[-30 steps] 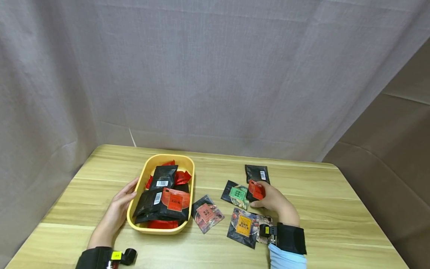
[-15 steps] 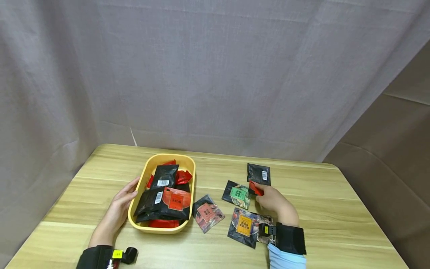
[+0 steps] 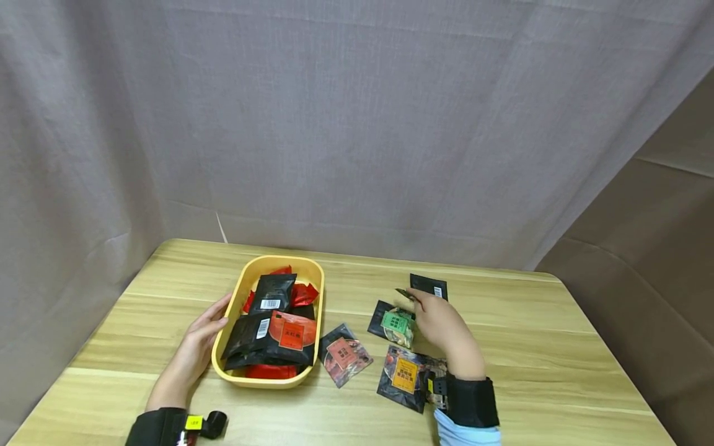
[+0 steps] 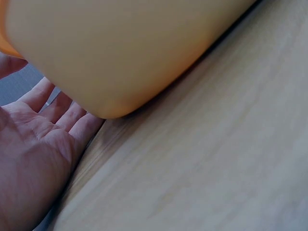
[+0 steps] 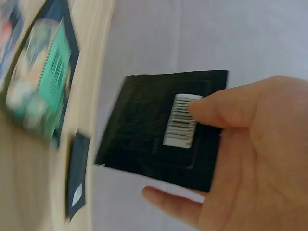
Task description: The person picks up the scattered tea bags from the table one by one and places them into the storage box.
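Observation:
My right hand [image 3: 446,325] pinches a small black sachet [image 5: 149,125] between thumb and fingers, raised off the table. Its back with a white barcode shows in the right wrist view; in the head view only a thin edge appears. Just below lies a sachet with a green label [image 3: 395,322], and behind the hand a black sachet [image 3: 428,284], partly covered. My left hand [image 3: 195,344] rests against the left side of a yellow tray [image 3: 216,347], fingers stretched along its wall [image 4: 110,53]. Black and red packets [image 3: 291,336] fill the tray.
Right of the tray lies a pink-labelled sachet [image 3: 344,354]. A yellow-labelled sachet [image 3: 404,376] sits nearer the front, overlapping another that my right wrist partly hides. A grey curtain [image 3: 357,124] hangs behind the wooden table [image 3: 558,371].
My right hand has turned over and moved slightly left and up with the sachet; its red front was visible before and now only an edge shows. My left hand and the tray stay put.

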{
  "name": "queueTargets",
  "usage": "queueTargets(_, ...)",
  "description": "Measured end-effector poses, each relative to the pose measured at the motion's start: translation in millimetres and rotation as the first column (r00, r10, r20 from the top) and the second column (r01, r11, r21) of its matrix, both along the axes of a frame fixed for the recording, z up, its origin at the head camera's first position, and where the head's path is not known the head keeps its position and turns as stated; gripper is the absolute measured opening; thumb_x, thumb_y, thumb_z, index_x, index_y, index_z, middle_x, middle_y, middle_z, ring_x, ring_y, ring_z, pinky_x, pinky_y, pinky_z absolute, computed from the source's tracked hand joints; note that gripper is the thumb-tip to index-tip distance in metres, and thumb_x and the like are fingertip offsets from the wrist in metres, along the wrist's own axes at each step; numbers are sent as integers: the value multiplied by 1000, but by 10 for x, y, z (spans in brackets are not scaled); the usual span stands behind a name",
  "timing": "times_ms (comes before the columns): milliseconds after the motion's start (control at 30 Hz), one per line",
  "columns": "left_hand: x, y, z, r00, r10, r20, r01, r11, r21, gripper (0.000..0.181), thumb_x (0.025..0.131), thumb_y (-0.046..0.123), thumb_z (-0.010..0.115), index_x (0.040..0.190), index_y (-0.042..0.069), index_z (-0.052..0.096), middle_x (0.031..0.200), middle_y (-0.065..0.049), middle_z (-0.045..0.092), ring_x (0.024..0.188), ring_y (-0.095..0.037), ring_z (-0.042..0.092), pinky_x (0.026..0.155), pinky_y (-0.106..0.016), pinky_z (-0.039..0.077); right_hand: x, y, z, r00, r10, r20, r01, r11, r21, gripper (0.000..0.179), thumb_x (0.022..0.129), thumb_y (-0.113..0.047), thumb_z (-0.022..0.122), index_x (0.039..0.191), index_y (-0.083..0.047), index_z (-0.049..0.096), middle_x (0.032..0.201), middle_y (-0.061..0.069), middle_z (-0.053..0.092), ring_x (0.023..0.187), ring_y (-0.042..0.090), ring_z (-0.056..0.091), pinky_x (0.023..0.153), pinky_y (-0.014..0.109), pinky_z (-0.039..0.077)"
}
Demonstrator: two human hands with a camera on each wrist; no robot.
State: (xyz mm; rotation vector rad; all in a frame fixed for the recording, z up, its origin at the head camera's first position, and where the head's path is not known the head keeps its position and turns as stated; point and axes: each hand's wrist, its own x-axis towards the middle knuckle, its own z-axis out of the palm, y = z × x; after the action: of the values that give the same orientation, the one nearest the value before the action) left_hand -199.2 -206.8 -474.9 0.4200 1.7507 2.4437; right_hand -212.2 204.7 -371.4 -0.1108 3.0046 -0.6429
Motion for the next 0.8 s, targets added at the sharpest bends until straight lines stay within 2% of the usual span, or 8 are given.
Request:
queueTargets(33,0,-2,-2,1000,-1,-3,1,1000,1,54,99,6,33,149,-3,16,129,21,49,116,5,50,92,-9,46,15,-66,21,999,15,-37,-15,1000,2,42,100,-14,35,141,-9,44,110,19,66,53,18,46,53,33,44)
queueTargets(100,1,-4,-2,1000,-2,-2,2,1000,-2,54,99,7,33,149,-3,17,129,21,49,116,5,50,92,-9,46,37,-198,51,990,64,-130,-62,998,20,40,99,-14,39,138,-10,48,130,20,59,76,24,61,69,41,53)
queueTargets(167,2,-4,-3,1000,-1,-3,1,1000,-1,54,99,7,34,149,-3,17,129,21,49,116,4,50,92,-9,46,64,-334,80,970,115,-213,-109,993,39,39,98,-13,41,135,-10,51,130,18,60,102,30,61,87,48,53)
queueTargets(233,3,-4,-2,1000,1,-3,-1,1000,-8,54,99,7,34,149,-3,17,129,21,49,116,5,50,92,-9,46,88,-471,102,945,167,-281,-156,986,60,38,98,-13,42,134,-10,53,131,15,61,118,31,55,99,51,47)
queueTargets(433,3,-5,12,1000,11,2,-10,1000,-23,54,99,8,34,148,-5,16,128,21,48,116,6,49,92,-8,46,191,-849,122,865,320,-388,-284,947,149,40,97,-16,45,137,-17,51,137,8,57,123,25,52,105,47,44)
queueTargets(667,11,2,21,1000,15,4,-14,999,-29,55,99,8,34,148,-6,14,129,22,48,116,7,49,92,-8,46,322,-1220,55,772,504,-387,-426,862,274,45,97,-18,45,142,-24,44,140,5,54,124,21,50,106,41,44)
queueTargets(800,9,5,32,1000,21,17,-20,999,-41,56,99,10,35,148,-5,14,128,21,46,116,7,49,92,-8,46,365,-1359,-5,737,563,-374,-465,824,324,44,96,-20,47,140,-24,46,138,5,55,121,21,52,105,39,45)
